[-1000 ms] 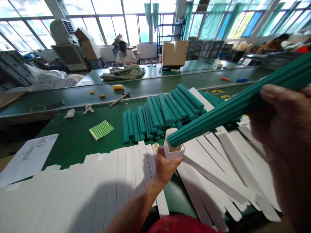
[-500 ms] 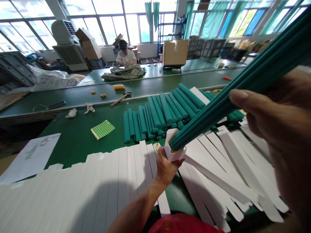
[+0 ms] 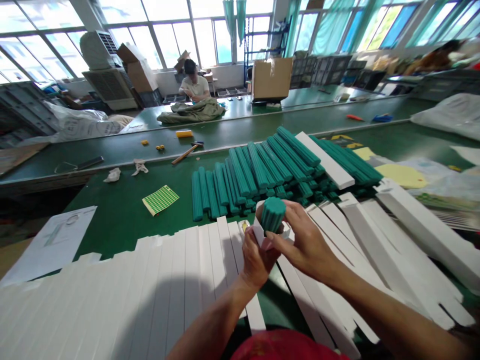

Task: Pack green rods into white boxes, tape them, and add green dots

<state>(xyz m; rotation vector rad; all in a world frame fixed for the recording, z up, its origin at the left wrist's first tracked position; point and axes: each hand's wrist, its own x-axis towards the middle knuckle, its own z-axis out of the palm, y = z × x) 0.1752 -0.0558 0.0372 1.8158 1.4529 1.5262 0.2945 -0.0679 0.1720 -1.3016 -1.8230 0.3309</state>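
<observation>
A long white cardboard box stands with its open end up, and my left hand is wrapped around it just below the opening. Out of that opening sticks the end of a green ribbed rod; its remaining length is hidden inside. My right hand is closed at the box mouth, thumb in front and fingers at the rod's right side. Beyond my hands, similar green rods lie piled on the green table. White boxes lie side by side to the left, and looser white boxes to the right.
A sheet of green stickers and a printed drawing lie at left. A hammer and a yellow roll rest farther back. A person sits across the tables near a large carton.
The green rod has slid down into the white box, leaving only its end showing. My right hand has come down from the upper right to the box mouth. My left hand stays put.
</observation>
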